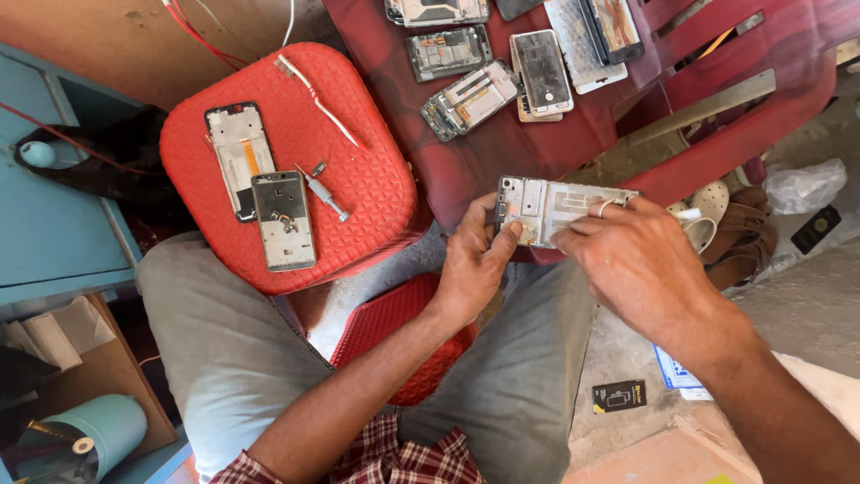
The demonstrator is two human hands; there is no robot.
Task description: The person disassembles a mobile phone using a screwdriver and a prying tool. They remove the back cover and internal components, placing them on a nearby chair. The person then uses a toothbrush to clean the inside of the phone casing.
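My two bare hands meet in front of me, both closed in a grip.

My left hand (475, 264) comes up from below on a bare forearm, wrist bent slightly back, fingers curled behind the grip and thumb pressed flat across its near face. My right hand (632, 260) reaches in from the lower right, back of the hand toward me, fingers bent down over the top of the grip, a ring on one finger. The fingertips of both hands are almost touching.
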